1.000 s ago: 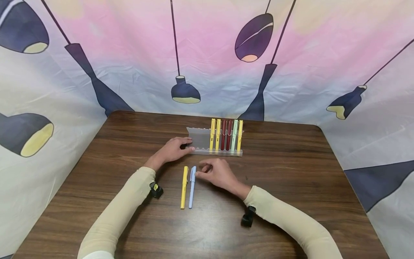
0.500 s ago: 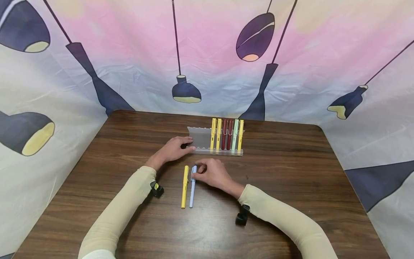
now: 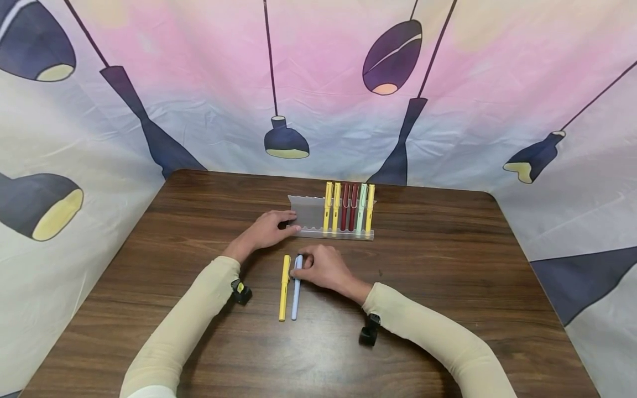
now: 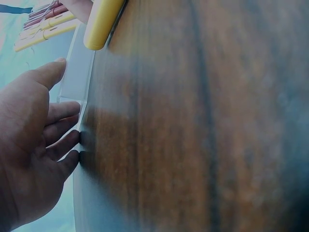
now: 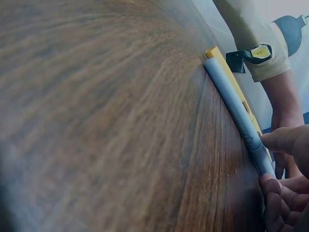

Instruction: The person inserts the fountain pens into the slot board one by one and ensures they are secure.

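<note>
A light-blue capped pen [image 3: 296, 298] lies on the table, and my right hand [image 3: 325, 268] pinches its cap end between thumb and fingertips. In the right wrist view the blue pen [image 5: 229, 99] runs up to those fingers. Close beside it on the left, roughly parallel, lies a yellow pen [image 3: 284, 287], apart from both hands. My left hand [image 3: 269, 229] rests against the left end of a clear pen rack [image 3: 306, 213], thumb by the front ledge. Relaxed, fairly straight fingers of that hand [image 4: 29, 121] touch the rack's edge in the left wrist view.
Several pens stand side by side in the rack's right part: yellow pens [image 3: 327, 207], dark red pens [image 3: 345, 207] and a pale green pen [image 3: 361, 209]. Behind the brown wooden table [image 3: 438, 260] hangs a cloth backdrop [image 3: 328, 66] printed with lamps.
My right hand has moved left to the blue pen's cap end and closed its thumb and fingers on it. The left hand stays at the rack; both loose pens lie where they were.
</note>
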Motion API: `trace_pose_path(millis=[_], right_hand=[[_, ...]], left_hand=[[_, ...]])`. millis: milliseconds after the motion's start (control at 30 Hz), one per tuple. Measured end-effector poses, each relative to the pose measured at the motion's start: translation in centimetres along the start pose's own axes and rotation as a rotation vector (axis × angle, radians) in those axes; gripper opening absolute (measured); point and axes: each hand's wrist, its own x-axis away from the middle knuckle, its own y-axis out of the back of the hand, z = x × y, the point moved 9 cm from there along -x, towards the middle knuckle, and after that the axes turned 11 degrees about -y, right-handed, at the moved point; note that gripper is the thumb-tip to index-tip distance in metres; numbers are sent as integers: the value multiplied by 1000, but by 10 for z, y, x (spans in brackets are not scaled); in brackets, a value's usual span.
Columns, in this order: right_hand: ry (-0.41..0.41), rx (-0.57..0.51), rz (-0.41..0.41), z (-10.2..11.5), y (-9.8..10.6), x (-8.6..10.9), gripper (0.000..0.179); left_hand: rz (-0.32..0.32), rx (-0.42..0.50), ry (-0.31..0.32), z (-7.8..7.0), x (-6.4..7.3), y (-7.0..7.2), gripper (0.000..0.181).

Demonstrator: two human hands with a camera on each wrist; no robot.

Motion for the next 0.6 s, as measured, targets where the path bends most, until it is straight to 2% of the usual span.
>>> trace_pose_path(millis=[267, 600], right_hand=[[7, 18, 21, 3, -4, 0, 59], [17, -13, 26, 4, -3, 1, 52]], left_hand=[[1, 4, 2, 1, -1, 0, 62], [-1, 5, -11, 1, -1, 0, 62]])
